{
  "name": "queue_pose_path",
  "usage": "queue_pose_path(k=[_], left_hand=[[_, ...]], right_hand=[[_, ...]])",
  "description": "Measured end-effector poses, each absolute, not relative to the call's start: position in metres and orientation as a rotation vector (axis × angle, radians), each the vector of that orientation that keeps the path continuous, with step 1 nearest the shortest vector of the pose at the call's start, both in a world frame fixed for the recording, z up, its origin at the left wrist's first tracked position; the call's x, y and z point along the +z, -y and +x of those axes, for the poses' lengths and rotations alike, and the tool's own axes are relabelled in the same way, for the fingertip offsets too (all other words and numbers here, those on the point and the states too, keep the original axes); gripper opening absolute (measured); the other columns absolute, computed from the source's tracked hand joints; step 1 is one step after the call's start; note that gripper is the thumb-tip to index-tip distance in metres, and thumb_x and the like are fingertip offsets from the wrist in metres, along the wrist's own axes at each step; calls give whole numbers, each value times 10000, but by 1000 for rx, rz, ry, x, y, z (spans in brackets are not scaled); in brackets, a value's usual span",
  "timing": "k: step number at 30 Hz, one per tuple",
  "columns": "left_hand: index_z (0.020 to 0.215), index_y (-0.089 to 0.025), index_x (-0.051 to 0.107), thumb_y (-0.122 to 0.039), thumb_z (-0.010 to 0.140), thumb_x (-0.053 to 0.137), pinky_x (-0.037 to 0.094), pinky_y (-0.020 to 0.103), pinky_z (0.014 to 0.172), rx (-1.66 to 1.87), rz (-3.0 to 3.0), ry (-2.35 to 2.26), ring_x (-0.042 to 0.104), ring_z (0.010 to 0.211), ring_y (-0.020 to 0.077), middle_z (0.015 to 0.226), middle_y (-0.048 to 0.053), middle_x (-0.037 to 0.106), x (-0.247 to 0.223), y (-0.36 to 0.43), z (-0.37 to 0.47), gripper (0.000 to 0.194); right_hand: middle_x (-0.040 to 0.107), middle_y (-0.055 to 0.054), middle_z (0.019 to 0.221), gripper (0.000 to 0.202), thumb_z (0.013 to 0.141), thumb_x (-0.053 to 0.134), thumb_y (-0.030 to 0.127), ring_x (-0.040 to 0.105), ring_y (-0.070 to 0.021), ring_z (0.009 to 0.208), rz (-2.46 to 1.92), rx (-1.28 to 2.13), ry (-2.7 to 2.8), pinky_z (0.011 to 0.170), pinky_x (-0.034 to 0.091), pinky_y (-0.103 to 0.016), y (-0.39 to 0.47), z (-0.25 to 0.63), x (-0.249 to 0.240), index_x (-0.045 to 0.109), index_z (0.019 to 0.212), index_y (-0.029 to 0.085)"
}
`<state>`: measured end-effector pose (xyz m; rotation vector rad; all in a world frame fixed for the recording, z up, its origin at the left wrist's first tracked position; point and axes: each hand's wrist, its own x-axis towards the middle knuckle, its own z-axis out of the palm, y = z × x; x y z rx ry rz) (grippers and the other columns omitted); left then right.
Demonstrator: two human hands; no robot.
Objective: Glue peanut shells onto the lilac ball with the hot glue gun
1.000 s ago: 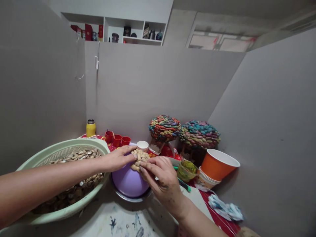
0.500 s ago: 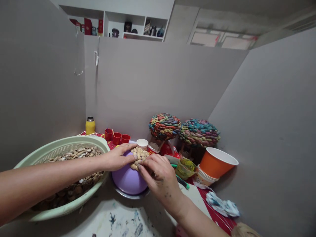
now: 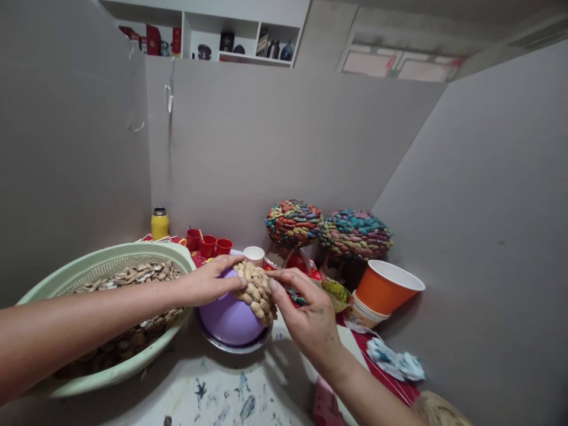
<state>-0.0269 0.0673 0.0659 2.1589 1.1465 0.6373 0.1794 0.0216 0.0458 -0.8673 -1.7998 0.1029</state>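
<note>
A smooth purple dome [image 3: 228, 322], which looks like a balloon, rests in a shallow metal bowl [image 3: 237, 350]. Tan peanut shells [image 3: 256, 288] cover its upper right side in a close-set patch. My left hand [image 3: 215, 280] holds the dome from the upper left, thumb and fingers apart around it, the thumb tip at the patch's edge. At the right edge of the patch is my right hand [image 3: 308, 310], its thumb and index finger drawn together beside the shells. What lies between those fingertips is too small to make out.
A pale green basket [image 3: 186, 251] of loose shells stands at the left. Behind are a yellow bottle [image 3: 160, 226], red cups [image 3: 208, 245] and a white cup [image 3: 254, 255]. Two colourful mushroom-like pieces [image 3: 295, 223], an orange tub [image 3: 386, 290] and a stained cloth [image 3: 394, 359] are at the right.
My right hand has drawn back to the right from the top of the shell patch to its edge, uncovering more shells. My left hand stays on the dome.
</note>
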Motion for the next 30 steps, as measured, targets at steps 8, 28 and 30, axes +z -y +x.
queue_pose_path(k=[8, 28, 30], left_hand=[[1450, -141, 388, -480, 753, 537, 282, 404, 1154, 604, 2138, -1144, 397, 1363, 302, 1498, 136, 416, 74, -60, -24, 790], [1472, -161, 347, -466, 763, 562, 322, 418, 1127, 577, 2144, -1203, 396, 1370, 304, 1532, 126, 387, 74, -60, -25, 801], [1475, -156, 340, -488, 757, 571, 309, 408, 1136, 570, 2138, -1178, 391, 1376, 295, 1539, 124, 378, 74, -62, -27, 824]], right_hand=[[612, -107, 1303, 399, 883, 534, 375, 561, -279, 1208, -1045, 473, 1817, 1025, 443, -447, -34, 180, 33, 597, 1238, 204], [581, -104, 1321, 569, 717, 530, 295, 512, -283, 1254, -1154, 549, 1773, 1083, 378, -472, -33, 166, 36, 556, 1276, 192], [580, -116, 1318, 579, 716, 523, 296, 517, -286, 1247, -1160, 551, 1773, 1080, 380, -476, -32, 166, 36, 554, 1281, 173]])
